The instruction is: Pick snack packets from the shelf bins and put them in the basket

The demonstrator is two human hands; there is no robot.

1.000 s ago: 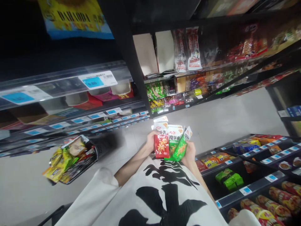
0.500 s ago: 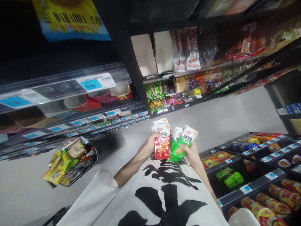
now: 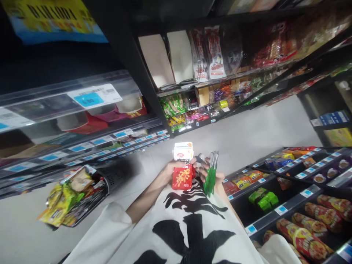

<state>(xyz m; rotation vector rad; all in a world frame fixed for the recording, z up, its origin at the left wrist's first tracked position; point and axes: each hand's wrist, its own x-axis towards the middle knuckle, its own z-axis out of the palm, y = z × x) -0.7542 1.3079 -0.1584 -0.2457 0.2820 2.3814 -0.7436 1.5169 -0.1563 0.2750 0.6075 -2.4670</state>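
My left hand (image 3: 168,171) is closed round a small stack of red-and-white snack packets (image 3: 182,178), held upright with the printed front towards me. To the right, my right hand (image 3: 219,177) grips green-and-white snack packets (image 3: 210,179), which stand almost edge-on so their fronts are hardly visible. Fingers show on the inner side of the green packets, close to the red ones. Both bunches are in front of my white shirt (image 3: 137,242) with its black print.
A black shopping basket (image 3: 106,185) full of snack bags (image 3: 59,200) stands on the floor at left. Shelves with price tags (image 3: 95,96) line the left and the back. Low tiered shelves at right hold canned-looking tubes (image 3: 305,238) and a green pack (image 3: 263,198).
The green packets have turned from facing me to nearly edge-on. The red packets are more squarely stacked. The whole view has shifted, with the shelves and basket further left.
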